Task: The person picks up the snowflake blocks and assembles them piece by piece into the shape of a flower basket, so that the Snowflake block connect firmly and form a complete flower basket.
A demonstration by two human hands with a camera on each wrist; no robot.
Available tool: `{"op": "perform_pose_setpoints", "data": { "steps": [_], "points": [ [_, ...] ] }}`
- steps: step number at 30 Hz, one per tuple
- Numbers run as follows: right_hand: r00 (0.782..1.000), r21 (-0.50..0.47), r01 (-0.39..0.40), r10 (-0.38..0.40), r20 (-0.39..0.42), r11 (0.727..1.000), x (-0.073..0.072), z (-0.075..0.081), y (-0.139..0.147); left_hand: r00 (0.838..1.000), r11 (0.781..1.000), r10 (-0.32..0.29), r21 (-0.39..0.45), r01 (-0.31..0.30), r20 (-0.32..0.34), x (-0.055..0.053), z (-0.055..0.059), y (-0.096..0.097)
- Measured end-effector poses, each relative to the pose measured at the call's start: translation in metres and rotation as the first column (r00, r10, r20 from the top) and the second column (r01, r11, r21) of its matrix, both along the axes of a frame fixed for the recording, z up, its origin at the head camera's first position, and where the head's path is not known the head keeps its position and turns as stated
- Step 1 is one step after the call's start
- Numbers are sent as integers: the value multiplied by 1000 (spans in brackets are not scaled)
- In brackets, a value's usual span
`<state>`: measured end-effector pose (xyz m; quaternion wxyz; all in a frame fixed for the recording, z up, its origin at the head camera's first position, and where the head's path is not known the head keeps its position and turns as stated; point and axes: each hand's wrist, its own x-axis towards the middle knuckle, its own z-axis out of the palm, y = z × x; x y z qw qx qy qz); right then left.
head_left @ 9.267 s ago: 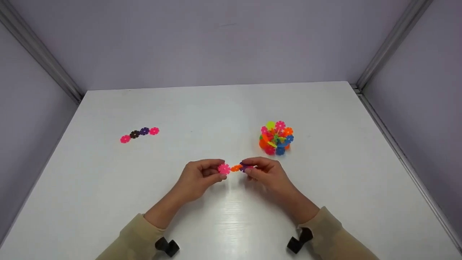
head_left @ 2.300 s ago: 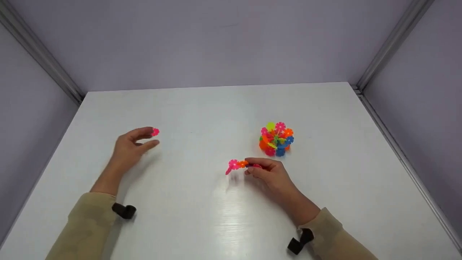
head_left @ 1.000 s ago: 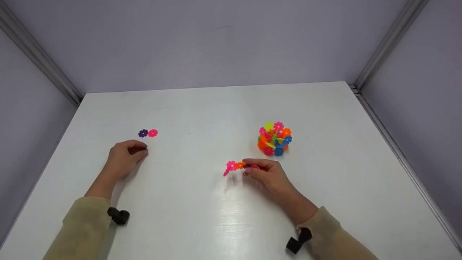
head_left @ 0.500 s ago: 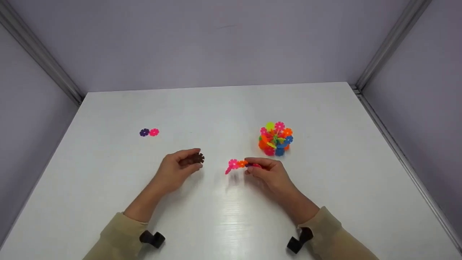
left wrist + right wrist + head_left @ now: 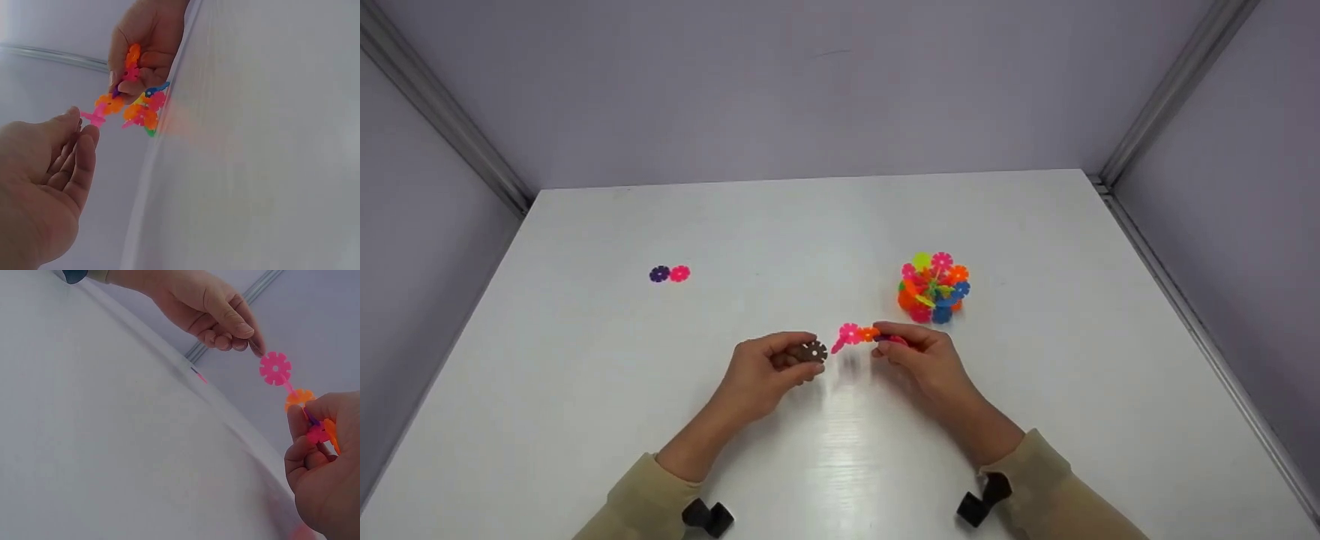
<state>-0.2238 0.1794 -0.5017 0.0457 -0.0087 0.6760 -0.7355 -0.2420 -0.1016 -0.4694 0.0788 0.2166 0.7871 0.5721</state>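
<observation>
In the head view my left hand [image 5: 769, 375] pinches a dark brown notched snowflake disc [image 5: 814, 351] between thumb and fingertips. My right hand [image 5: 919, 360] grips a chain of interlocked snowflake discs by its purple piece. Leftward from those fingers the chain runs through an orange disc [image 5: 868, 334] to a pink disc [image 5: 850, 333] and a second pink disc [image 5: 275, 368] at its end. That end sits right beside the brown disc. Past the grip, another pink disc [image 5: 318, 433] and an orange disc [image 5: 332, 434] show in the right wrist view, partly hidden by the hand.
A purple disc [image 5: 659, 274] and a pink disc [image 5: 680, 273] lie side by side on the left of the white table [image 5: 780, 225]. Behind my right hand stands a round, many-coloured cluster of joined discs [image 5: 934, 289]. Grey walls enclose the table's back and sides.
A pink disc from the left row joined the chain's end. My left hand then took the brown disc from that row and carried it right to the chain. My right hand stayed nearly still.
</observation>
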Motion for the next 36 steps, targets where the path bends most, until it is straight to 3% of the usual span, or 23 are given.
{"op": "perform_pose_setpoints", "data": {
  "steps": [9,17,26,36],
  "points": [
    [1000,-11,-1,1,-20,1000,1,0,-1,994,998,50,-33,-54,-98,2,-3,7],
    [995,-20,-92,91,-45,996,1,-1,0,990,997,66,-19,-68,-123,3,-4,9],
    [986,54,-165,167,-29,985,2,0,-1,991,998,55,-10,-56,-120,4,-4,11],
    [979,38,-199,200,-31,979,2,-1,0,996,999,31,36,-28,-85,6,-3,13]
  ]
}}
